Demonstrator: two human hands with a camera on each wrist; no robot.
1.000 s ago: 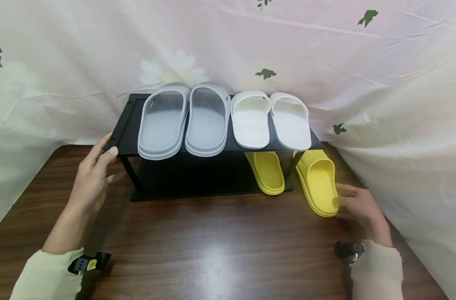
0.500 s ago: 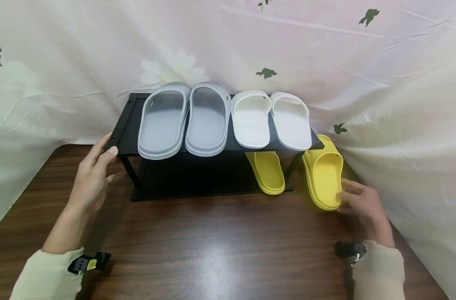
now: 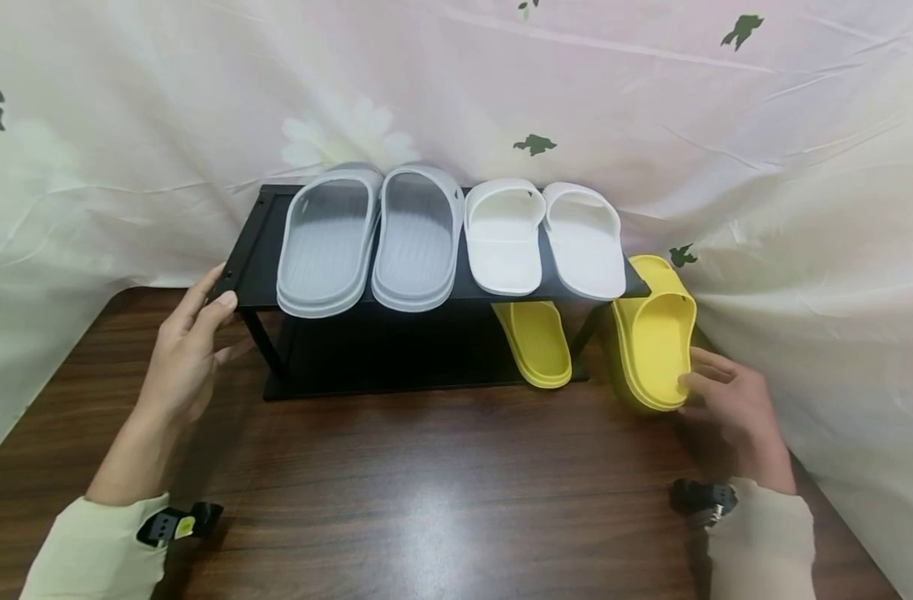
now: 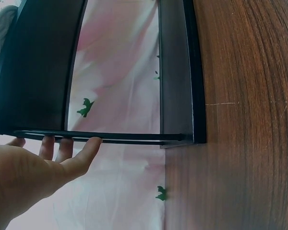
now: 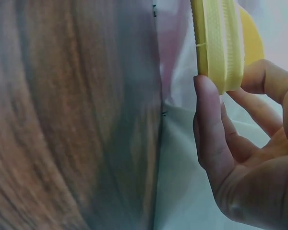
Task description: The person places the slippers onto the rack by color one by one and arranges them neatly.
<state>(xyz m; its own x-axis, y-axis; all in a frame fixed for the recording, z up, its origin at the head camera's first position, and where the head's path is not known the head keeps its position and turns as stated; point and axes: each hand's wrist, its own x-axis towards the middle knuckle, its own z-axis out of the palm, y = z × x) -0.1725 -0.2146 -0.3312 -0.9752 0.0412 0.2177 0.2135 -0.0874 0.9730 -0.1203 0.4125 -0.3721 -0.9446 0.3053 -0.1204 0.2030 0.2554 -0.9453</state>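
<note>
In the head view my right hand (image 3: 741, 404) pinches the heel end of a yellow clog (image 3: 660, 346), held up to the right of the black shoe rack (image 3: 264, 250). Thumb and fingers lie on opposite faces of its sole (image 5: 221, 52) in the right wrist view. My left hand (image 3: 182, 362) touches the rack's left end near the front corner. Its extended fingertips (image 4: 92, 146) rest against the side bars in the left wrist view. A second yellow clog (image 3: 540, 350) stands on the lower shelf at the right, its front part hidden under the top shelf.
Two grey clogs (image 3: 414, 242) and two white clogs (image 3: 584, 242) sit side by side on the top shelf. A patterned cloth (image 3: 441, 92) hangs behind and at both sides. The rack stands on a dark wooden table (image 3: 426, 475).
My right hand has moved slightly right and away from me, carrying the yellow clog farther from the rack's right leg. My left hand stays at the rack's left end.
</note>
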